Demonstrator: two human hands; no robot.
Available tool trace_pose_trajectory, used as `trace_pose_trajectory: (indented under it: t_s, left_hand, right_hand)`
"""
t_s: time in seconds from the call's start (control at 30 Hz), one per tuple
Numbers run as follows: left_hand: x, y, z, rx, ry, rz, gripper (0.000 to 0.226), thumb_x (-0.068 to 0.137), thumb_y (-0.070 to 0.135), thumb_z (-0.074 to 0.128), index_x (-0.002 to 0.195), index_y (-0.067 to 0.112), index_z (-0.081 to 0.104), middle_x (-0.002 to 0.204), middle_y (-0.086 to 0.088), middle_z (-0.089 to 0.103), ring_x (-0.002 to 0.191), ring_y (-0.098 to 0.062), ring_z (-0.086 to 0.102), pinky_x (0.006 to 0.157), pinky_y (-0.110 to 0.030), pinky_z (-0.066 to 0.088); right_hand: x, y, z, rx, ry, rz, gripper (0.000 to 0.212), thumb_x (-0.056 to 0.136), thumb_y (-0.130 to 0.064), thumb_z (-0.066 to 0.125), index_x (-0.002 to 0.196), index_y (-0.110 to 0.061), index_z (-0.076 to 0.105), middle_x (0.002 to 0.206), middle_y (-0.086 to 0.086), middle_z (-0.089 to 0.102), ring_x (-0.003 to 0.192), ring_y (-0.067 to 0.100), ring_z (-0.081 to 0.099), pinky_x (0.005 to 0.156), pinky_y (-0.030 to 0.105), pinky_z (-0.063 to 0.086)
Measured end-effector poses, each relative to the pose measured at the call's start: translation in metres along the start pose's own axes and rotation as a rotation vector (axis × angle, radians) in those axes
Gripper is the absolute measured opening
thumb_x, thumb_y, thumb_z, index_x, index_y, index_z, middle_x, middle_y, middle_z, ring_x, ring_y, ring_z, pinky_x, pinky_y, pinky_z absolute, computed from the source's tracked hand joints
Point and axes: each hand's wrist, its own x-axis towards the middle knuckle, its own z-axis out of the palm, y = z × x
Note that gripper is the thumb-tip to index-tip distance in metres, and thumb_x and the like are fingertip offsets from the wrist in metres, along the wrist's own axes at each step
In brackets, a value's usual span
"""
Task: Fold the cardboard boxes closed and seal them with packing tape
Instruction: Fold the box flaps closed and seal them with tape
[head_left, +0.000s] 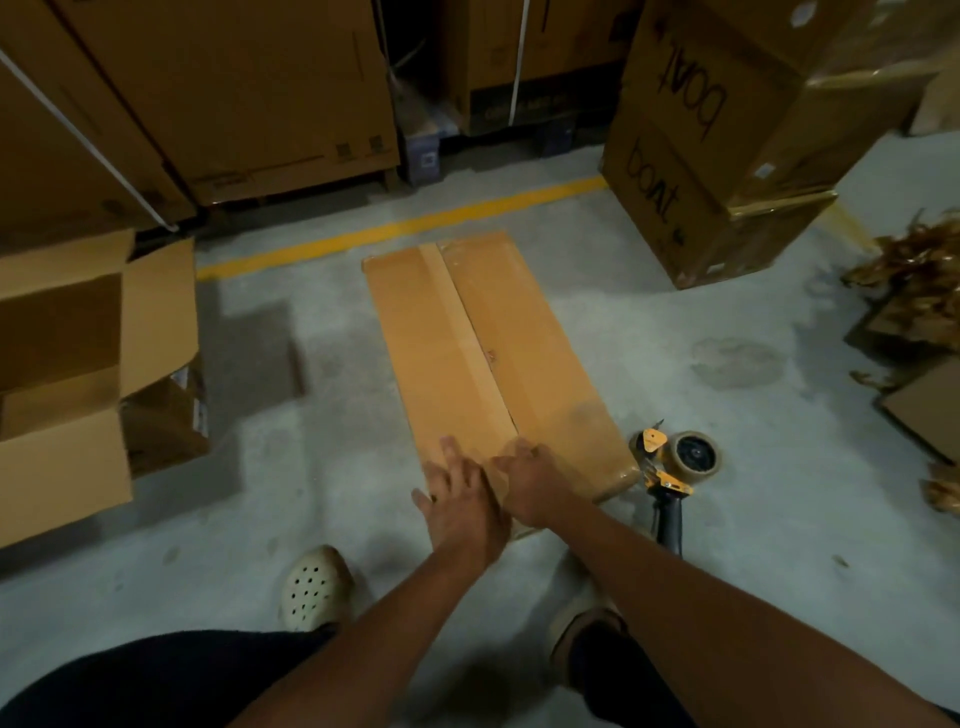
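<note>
A long, narrow cardboard box (488, 343) lies on the concrete floor, its two top flaps folded down and meeting along a centre seam with a strip of tape over it. My left hand (460, 493) lies flat with fingers spread on the near end of the left flap. Beside it, my right hand (530, 480) presses on the seam at the near end, its fingers bent down over the tape. A yellow and black tape dispenser (672, 467) with a roll of brown tape lies on the floor just right of the box's near corner.
An open cardboard box (88, 364) with raised flaps stands at the left. Stacked printed cartons (727, 140) stand at the back right and tall cartons (218, 93) line the back. Crumpled brown tape scraps (919, 291) litter the right. A yellow line (395, 228) crosses the floor behind the box.
</note>
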Motion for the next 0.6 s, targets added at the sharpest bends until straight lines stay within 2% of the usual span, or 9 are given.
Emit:
trace_pose_trajectory:
  t_s: [0.03, 0.1, 0.17, 0.27, 0.4, 0.47, 0.6]
  left_hand:
    - [0.001, 0.002, 0.0, 0.063, 0.028, 0.083, 0.085, 0.088, 0.049, 0.059, 0.154, 0.017, 0.017, 0.162, -0.014, -0.022, 0.148, -0.046, -0.005, 0.116, -0.06, 0.017]
    - [0.008, 0.001, 0.0, 0.123, 0.018, 0.224, 0.084, 0.091, 0.047, 0.055, 0.156, 0.014, 0.014, 0.164, -0.012, -0.019, 0.15, -0.04, -0.011, 0.12, -0.057, 0.01]
    - [0.019, -0.002, -0.003, 0.138, 0.006, 0.335, 0.078, 0.098, 0.042, 0.046, 0.159, 0.016, 0.006, 0.166, -0.007, -0.014, 0.152, -0.033, -0.01, 0.122, -0.052, 0.008]
    - [0.036, -0.004, -0.01, 0.107, 0.05, 0.419, 0.064, 0.103, 0.039, 0.032, 0.159, 0.023, 0.006, 0.167, -0.003, -0.006, 0.153, -0.028, -0.005, 0.122, -0.051, 0.01]
    - [0.038, -0.002, -0.016, 0.207, -0.041, 0.428, 0.063, 0.102, 0.041, 0.036, 0.158, 0.027, 0.011, 0.166, -0.007, -0.007, 0.152, -0.034, 0.0, 0.119, -0.056, 0.015]
    - [0.038, 0.001, -0.023, 0.257, -0.101, 0.417, 0.066, 0.101, 0.036, 0.041, 0.158, 0.027, 0.009, 0.166, -0.008, -0.009, 0.152, -0.035, 0.0, 0.119, -0.056, 0.017]
    - [0.046, -0.001, -0.038, 0.286, -0.144, 0.463, 0.061, 0.101, 0.035, 0.041, 0.157, 0.028, 0.018, 0.166, -0.009, -0.002, 0.15, -0.033, 0.007, 0.115, -0.053, 0.027]
  right_hand:
    - [-0.003, 0.002, -0.001, -0.012, 0.009, -0.028, 0.052, 0.1, -0.027, 0.045, 0.15, -0.017, 0.032, 0.155, 0.007, 0.034, 0.15, 0.034, 0.008, 0.121, 0.045, 0.01]
    - [-0.009, 0.009, 0.002, 0.018, 0.027, -0.042, 0.059, 0.099, -0.028, 0.048, 0.153, -0.016, 0.027, 0.157, 0.005, 0.03, 0.15, 0.032, 0.008, 0.122, 0.042, 0.008]
    - [-0.015, 0.015, 0.006, 0.111, 0.045, 0.022, 0.069, 0.097, -0.025, 0.051, 0.156, -0.014, 0.017, 0.162, 0.008, 0.016, 0.151, 0.03, 0.006, 0.122, 0.04, 0.011]
    - [-0.021, 0.02, 0.007, 0.171, 0.042, 0.061, 0.076, 0.095, -0.022, 0.052, 0.157, -0.017, 0.008, 0.164, 0.011, 0.003, 0.151, 0.028, 0.005, 0.121, 0.043, 0.018]
    - [-0.029, 0.023, -0.007, 0.128, -0.061, -0.024, 0.067, 0.097, -0.015, 0.048, 0.156, -0.01, 0.015, 0.165, 0.01, 0.005, 0.151, 0.027, 0.001, 0.12, 0.034, 0.005]
    - [-0.032, 0.024, -0.013, 0.15, -0.073, -0.004, 0.067, 0.097, -0.015, 0.049, 0.156, -0.01, 0.018, 0.164, 0.011, 0.007, 0.151, 0.027, 0.005, 0.12, 0.033, 0.008]
    - [-0.029, 0.018, -0.018, 0.194, -0.082, 0.036, 0.064, 0.092, -0.016, 0.055, 0.151, -0.009, 0.031, 0.16, 0.014, 0.019, 0.146, 0.031, 0.021, 0.117, 0.036, 0.022]
